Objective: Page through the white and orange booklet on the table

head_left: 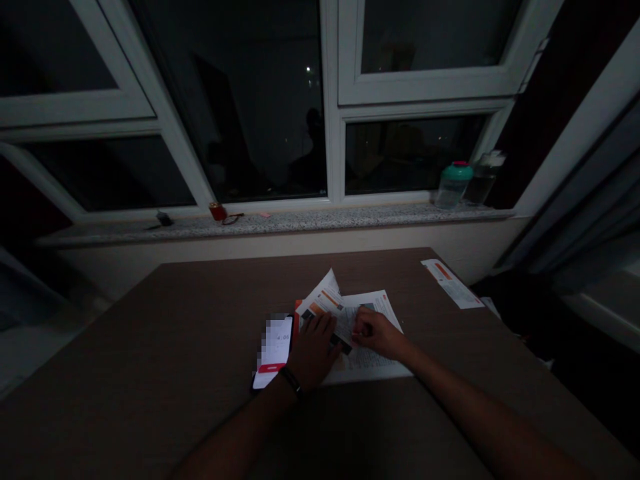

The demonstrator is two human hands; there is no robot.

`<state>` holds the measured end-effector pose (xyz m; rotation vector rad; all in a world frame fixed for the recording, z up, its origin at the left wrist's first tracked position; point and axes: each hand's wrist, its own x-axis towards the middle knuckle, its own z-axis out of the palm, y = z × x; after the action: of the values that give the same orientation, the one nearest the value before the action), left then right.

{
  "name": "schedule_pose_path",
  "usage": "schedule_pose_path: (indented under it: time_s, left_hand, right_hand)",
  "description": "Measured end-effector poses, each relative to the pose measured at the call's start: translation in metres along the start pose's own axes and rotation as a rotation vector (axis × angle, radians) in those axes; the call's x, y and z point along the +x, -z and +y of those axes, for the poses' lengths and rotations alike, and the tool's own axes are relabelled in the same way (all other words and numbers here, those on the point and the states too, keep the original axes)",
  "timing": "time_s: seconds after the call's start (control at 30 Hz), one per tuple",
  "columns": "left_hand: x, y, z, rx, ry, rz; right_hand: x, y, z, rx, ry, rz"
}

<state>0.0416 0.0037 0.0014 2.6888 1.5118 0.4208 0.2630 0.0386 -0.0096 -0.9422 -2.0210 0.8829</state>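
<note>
A printed booklet or magazine lies open on the table, with text and orange patches on its pages. One page is lifted and folded over, its pointed corner sticking up. My left hand rests flat on the left part of it, fingers stretched out, a dark band around the wrist. With thumb and fingers pinched together, my right hand grips the edge of the turned page. Dim light blurs the exact contact there. Just left of my left hand is a lit phone, partly covered by the hand and wrist.
A printed paper strip lies at the right edge of the brown table. Behind it, the stone windowsill holds a teal-lidded bottle, a clear bottle, a small red can and a small dark object.
</note>
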Motion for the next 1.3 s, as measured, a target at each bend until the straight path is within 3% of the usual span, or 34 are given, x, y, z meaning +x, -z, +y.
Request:
schedule_pose_path:
  time_s: [0.27,0.33,0.5,0.73,0.83,1.03,1.23,1.3]
  left_hand:
    - [-0.001,-0.003,-0.002,-0.004,0.003,0.012]
    - [-0.001,-0.002,-0.001,-0.002,0.006,0.011]
    - [0.001,0.003,0.001,0.009,0.016,-0.031]
    - [0.0,0.002,0.0,0.003,0.013,-0.035]
    - [0.0,0.003,0.001,0.004,0.018,-0.039]
    - [0.001,0.007,0.003,0.02,0.022,-0.054]
    - [0.0,0.003,0.001,0.013,0.014,-0.025]
    - [0.0,0.002,0.0,0.01,0.012,-0.024]
  right_hand:
    - [-0.003,0.008,-0.013,0.055,0.146,-0.26]
    - [-0.002,0.007,-0.013,0.035,0.142,-0.245]
    - [-0.001,0.003,-0.006,-0.01,0.038,-0.049]
    - [-0.002,0.006,-0.007,0.067,0.144,-0.245]
    - [-0.002,0.006,-0.006,0.057,0.151,-0.265]
    - [0.0,0.001,0.0,0.005,0.052,-0.051]
    - [-0.001,0.005,-0.004,0.075,0.151,-0.263]
    - [-0.002,0.006,-0.004,0.076,0.156,-0.281]
